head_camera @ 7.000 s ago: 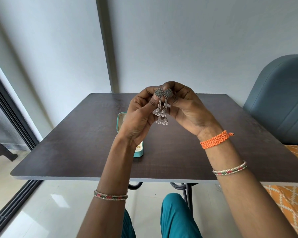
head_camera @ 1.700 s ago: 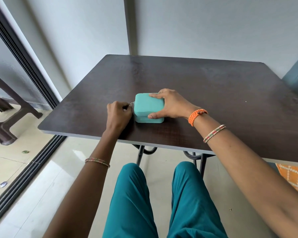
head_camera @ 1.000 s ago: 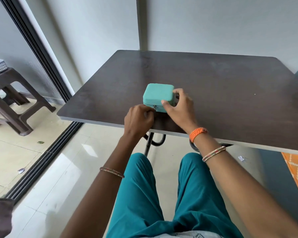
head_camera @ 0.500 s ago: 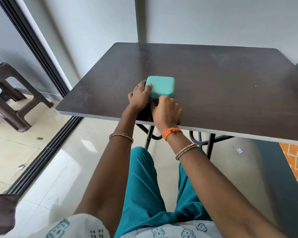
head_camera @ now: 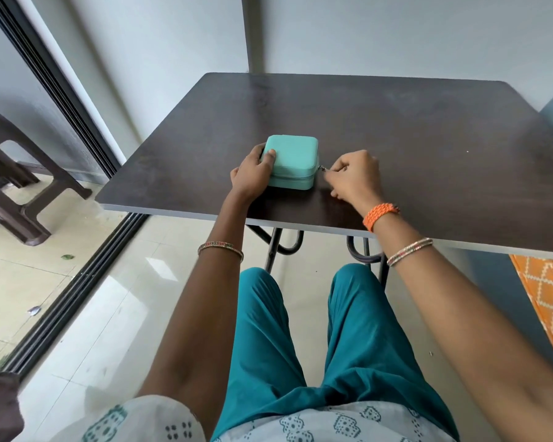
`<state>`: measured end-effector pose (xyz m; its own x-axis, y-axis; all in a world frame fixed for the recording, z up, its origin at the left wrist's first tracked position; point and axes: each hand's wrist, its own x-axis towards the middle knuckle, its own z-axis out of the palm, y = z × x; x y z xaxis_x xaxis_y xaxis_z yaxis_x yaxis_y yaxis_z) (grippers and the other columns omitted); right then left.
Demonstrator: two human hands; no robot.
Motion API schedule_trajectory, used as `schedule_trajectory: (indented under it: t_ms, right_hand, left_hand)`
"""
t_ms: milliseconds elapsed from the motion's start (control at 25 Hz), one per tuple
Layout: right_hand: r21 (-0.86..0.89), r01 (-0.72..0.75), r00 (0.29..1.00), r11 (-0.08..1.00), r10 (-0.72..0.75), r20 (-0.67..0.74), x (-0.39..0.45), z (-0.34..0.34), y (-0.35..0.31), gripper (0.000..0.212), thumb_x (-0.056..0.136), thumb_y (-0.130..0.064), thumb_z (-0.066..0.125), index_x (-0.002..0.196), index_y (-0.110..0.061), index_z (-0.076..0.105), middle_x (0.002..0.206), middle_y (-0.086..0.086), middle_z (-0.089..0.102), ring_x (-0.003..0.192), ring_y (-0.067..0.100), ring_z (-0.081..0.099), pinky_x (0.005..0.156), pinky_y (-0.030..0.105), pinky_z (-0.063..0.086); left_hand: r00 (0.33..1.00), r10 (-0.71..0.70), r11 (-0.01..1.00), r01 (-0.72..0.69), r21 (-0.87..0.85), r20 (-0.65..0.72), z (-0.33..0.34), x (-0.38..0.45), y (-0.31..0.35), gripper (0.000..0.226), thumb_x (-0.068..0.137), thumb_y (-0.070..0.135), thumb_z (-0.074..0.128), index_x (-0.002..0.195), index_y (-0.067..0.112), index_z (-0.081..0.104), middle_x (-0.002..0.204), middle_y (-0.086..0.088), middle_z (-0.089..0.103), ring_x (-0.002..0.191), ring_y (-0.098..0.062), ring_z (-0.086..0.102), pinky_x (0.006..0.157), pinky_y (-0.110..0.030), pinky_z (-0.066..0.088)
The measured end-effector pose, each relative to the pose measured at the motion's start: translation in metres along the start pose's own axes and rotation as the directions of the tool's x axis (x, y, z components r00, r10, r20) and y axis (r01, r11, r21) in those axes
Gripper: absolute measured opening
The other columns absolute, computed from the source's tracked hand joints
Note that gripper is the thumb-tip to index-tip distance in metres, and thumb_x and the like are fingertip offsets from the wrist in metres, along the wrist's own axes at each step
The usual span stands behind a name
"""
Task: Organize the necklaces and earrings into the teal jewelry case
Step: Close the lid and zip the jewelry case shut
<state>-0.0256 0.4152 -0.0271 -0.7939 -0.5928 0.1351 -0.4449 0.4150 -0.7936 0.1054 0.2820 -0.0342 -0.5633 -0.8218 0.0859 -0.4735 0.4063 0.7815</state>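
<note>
Pinched between the fingertips of the right hand (head_camera: 353, 173) is the zipper pull (head_camera: 322, 168), at the near right corner of the teal jewelry case (head_camera: 296, 154). The case, lid down, is steadied on the dark table (head_camera: 396, 129) near its front edge by the left hand (head_camera: 253, 170), thumb on the lid. Any remaining zip travel is judged to run along the right side, nearer the right hand

teal jewelry case (head_camera: 292, 157) on dark brown table (head_camera: 396, 129); orange wristband (head_camera: 380, 215), teal trousers (head_camera: 300, 346), orange-and-white diamond-patterned cloth (head_camera: 546, 298).

Dark wooden table (head_camera: 396, 138), brown plastic stool (head_camera: 10, 173) at left, orange patterned fabric (head_camera: 546, 301) at right
</note>
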Motion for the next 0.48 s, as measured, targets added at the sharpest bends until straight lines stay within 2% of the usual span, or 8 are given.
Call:
schedule_trajectory:
  t_ms: [120, 240, 320, 480]
  right_hand:
    - [0.230, -0.171, 0.979, 0.958, 0.140, 0.146, 0.031, -0.008, -0.001, 0.017, 0.075, -0.011, 0.077, 0.064, -0.008, 0.065, 0.055, 0.007, 0.064, 0.041, 0.010, 0.060, 0.041, 0.019, 0.047]
    - [0.259, -0.174, 0.976, 0.950, 0.133, 0.170, 0.057, -0.011, -0.008, 0.014, 0.073, -0.009, 0.080, 0.068, -0.007, 0.067, 0.058, 0.008, 0.065, 0.040, 0.007, 0.059, 0.042, 0.018, 0.047]
    - [0.256, -0.176, 0.973, 0.950, 0.127, 0.194, 0.069, -0.009, -0.012, 0.011, 0.072, -0.008, 0.081, 0.071, -0.006, 0.069, 0.060, 0.008, 0.067, 0.043, 0.007, 0.061, 0.044, 0.019, 0.049]
    - [0.236, -0.175, 0.964, 0.956, 0.118, 0.239, 0.084, -0.002, -0.018, 0.009, 0.074, -0.005, 0.078, 0.075, -0.003, 0.070, 0.064, 0.007, 0.069, 0.046, 0.008, 0.063, 0.045, 0.020, 0.050]
  left_hand:
    - [0.999, 0.026, 1.000, -0.027, -0.007, -0.034, 0.000, -0.001, -0.002, 0.040, 0.101, 0.034, 0.032, 0.137, 0.023, 0.045, 0.132, -0.001, 0.056, 0.125, -0.022, 0.046, 0.106, -0.036, 0.020]
    - [0.996, 0.056, 0.998, -0.057, -0.014, -0.072, 0.001, -0.001, -0.005, 0.043, 0.098, 0.039, 0.033, 0.135, 0.024, 0.047, 0.129, 0.000, 0.058, 0.122, -0.022, 0.049, 0.105, -0.037, 0.022]
    - [0.994, 0.065, 0.998, -0.067, -0.021, -0.092, 0.001, 0.000, -0.007, 0.053, 0.089, 0.045, 0.030, 0.135, 0.025, 0.048, 0.128, 0.000, 0.060, 0.121, -0.022, 0.050, 0.105, -0.038, 0.023]
    - [0.989, 0.070, 0.997, -0.075, -0.033, -0.127, 0.004, -0.001, -0.008, 0.060, 0.084, 0.046, 0.027, 0.136, 0.024, 0.048, 0.129, -0.002, 0.060, 0.121, -0.026, 0.051, 0.105, -0.037, 0.024]
